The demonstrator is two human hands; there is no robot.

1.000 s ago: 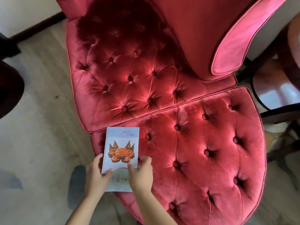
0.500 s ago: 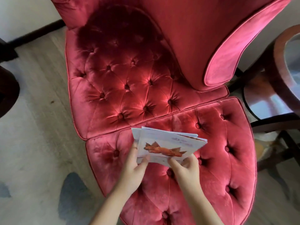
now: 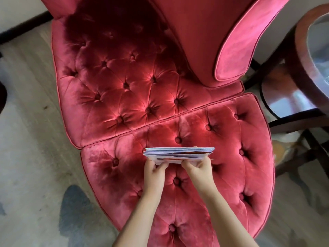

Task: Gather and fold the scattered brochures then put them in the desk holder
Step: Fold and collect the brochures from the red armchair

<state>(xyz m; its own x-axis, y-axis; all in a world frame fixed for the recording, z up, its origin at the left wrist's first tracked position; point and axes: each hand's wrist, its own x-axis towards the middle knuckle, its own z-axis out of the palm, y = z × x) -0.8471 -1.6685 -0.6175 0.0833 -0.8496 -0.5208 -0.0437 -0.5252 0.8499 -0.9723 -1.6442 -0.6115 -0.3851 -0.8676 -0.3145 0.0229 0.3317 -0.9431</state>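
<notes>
A small stack of pale blue brochures (image 3: 179,153) with an orange-red picture is held nearly edge-on above the red tufted footstool (image 3: 240,175). My left hand (image 3: 154,173) grips the stack's left lower edge. My right hand (image 3: 199,169) grips its right lower edge, fingers curled under the paper. The brochures' covers are mostly hidden because the stack is tilted flat towards the camera. No desk holder is in view.
A red velvet armchair seat (image 3: 115,82) adjoins the footstool, with its curved armrest (image 3: 236,47) at upper right. A dark wooden round table (image 3: 306,56) with a lower shelf stands at the right. Pale wood floor with a grey patch (image 3: 74,211) lies to the left.
The brochures went from upright at the footstool's left corner to the right over its middle, tipping flat until only their edges show. Both hands moved with them.
</notes>
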